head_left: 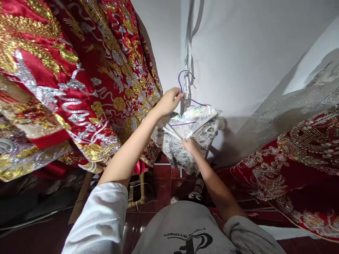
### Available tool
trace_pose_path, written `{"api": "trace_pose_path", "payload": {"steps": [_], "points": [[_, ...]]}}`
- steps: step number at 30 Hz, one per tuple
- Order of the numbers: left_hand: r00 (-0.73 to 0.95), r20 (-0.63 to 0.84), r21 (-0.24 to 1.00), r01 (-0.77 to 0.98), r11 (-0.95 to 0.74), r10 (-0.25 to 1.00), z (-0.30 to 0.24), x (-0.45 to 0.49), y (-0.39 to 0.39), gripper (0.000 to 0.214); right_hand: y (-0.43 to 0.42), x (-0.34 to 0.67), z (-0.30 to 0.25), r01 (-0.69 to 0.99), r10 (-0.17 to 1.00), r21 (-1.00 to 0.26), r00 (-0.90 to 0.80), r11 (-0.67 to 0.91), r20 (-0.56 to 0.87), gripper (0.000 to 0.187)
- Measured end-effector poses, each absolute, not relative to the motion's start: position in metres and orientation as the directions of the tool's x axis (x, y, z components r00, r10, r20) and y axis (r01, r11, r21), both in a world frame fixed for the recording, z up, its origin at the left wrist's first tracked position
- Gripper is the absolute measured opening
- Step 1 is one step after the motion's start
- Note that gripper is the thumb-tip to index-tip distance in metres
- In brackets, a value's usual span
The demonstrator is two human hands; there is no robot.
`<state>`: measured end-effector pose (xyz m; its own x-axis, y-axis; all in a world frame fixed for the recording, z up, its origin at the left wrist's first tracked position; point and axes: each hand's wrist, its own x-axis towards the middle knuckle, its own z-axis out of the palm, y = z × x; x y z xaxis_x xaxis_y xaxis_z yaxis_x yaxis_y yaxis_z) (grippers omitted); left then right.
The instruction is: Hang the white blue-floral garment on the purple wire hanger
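Note:
A purple clothes hanger [198, 103] carries a white patterned blouse [174, 151] with a V-shaped neckline and pale edging. My left hand [172, 100] pinches the hanger just below its hook, near the wall. Lower down, my right hand [189, 144] grips the blouse at the point of the neckline. The hanger's bottom bar shows through the neck opening. The hook is up beside a white strap [188, 56] running down the wall; whether it touches the strap I cannot tell.
Red garments [116, 70] with gold and silver embroidery hang at the left. A beaded red garment [304, 169] and sheer sparkling fabric [267, 116] are at the right. Below are a wooden stool [142, 194] and dark red floor tiles [162, 190].

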<state>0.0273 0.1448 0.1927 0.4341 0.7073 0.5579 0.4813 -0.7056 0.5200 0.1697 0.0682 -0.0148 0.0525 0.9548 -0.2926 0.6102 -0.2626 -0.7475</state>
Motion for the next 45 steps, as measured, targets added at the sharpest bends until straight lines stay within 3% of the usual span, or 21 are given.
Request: {"api": "trace_pose_path", "payload": {"steps": [3,6,10,14,19,23,29,36,38,42,45], "points": [[0.284,0.741,0.409,0.528,-0.745,0.608,0.156,0.021,0.106,0.023,0.053,0.179,-0.03,0.562,0.962,-0.79,0.044,-0.247,-0.269,0.039],[0.088,0.768,0.514,0.506,-0.693,0.634,0.073,0.03,0.052,0.018,0.033,0.179,-0.045,0.514,0.974,-0.827,0.093,-0.226,-0.209,0.04],[-0.25,0.454,0.842,0.434,-0.321,0.855,-0.045,0.053,0.0,0.008,0.011,0.167,-0.059,0.41,0.984,-0.903,0.162,-0.13,-0.068,0.046],[-0.092,0.338,0.888,0.361,-0.285,0.936,-0.086,0.061,-0.01,0.018,-0.004,0.16,-0.055,0.324,0.995,-0.946,0.099,-0.001,0.033,0.051],[0.011,0.305,0.884,0.369,-0.288,0.952,-0.074,0.048,-0.005,0.016,-0.013,0.163,-0.028,0.186,0.996,-0.982,-0.083,0.046,0.031,0.047],[0.066,0.28,0.866,0.412,-0.282,0.958,-0.07,0.041,-0.006,0.018,0.005,0.173,0.021,0.011,1.0,-1.0,-0.024,0.017,0.017,0.044],[0.201,0.227,0.81,0.503,-0.3,0.953,-0.062,0.039,0.017,0.017,0.057,0.17,0.119,-0.094,0.986,-0.984,0.09,0.15,0.141,0.034],[0.418,0.129,0.742,0.561,-0.367,0.899,-0.027,0.01,0.045,0.02,0.056,0.159,0.131,-0.154,0.975,-0.964,0.084,0.216,0.205,0.035],[0.402,0.2,0.753,0.52,-0.402,0.894,0.006,0.006,0.05,0.007,0.052,0.159,0.13,-0.15,0.969,-0.957,0.064,0.247,0.24,0.035],[0.122,0.598,0.71,0.378,-0.594,0.792,0.086,0.013,0.056,0.037,0.05,0.159,0.138,-0.035,0.955,-0.956,-0.03,0.293,0.294,0.029],[0.13,0.684,0.606,0.447,-0.658,0.718,0.128,0.023,0.06,0.02,0.054,0.161,0.142,0.043,0.938,-0.938,-0.053,0.344,0.342,0.028]]}}
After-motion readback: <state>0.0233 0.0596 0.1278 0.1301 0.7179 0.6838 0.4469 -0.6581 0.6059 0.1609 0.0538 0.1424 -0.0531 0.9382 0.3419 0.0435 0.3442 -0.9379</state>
